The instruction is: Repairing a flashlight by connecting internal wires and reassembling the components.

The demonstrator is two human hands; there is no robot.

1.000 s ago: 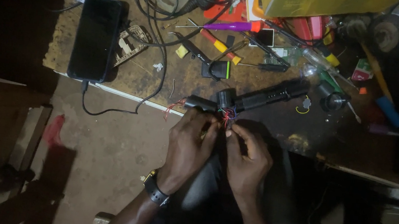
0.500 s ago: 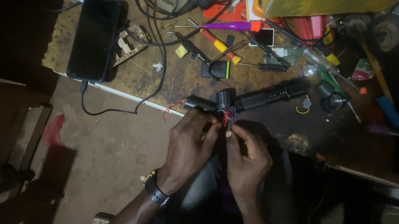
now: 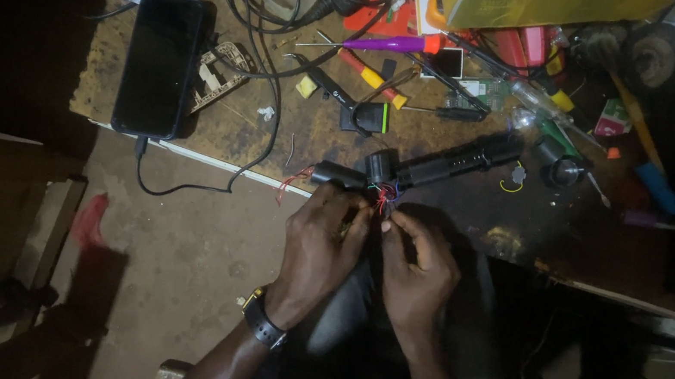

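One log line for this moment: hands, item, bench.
left hand: steadying black device | right hand: pinching coloured wires | workbench: phone, purple screwdriver

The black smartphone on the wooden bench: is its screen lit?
No, the black smartphone lies flat near the left edge of the wooden bench with a dark, blank screen and a black cable plugged into its lower end.

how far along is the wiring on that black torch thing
Done: the black device lies opened at the bench edge, with red and blue wires pulled out. In hand: the left hand and right hand pinch those wires at the fingertips. Left: the wires remain loose and exposed, and the purple screwdriver lies unused.
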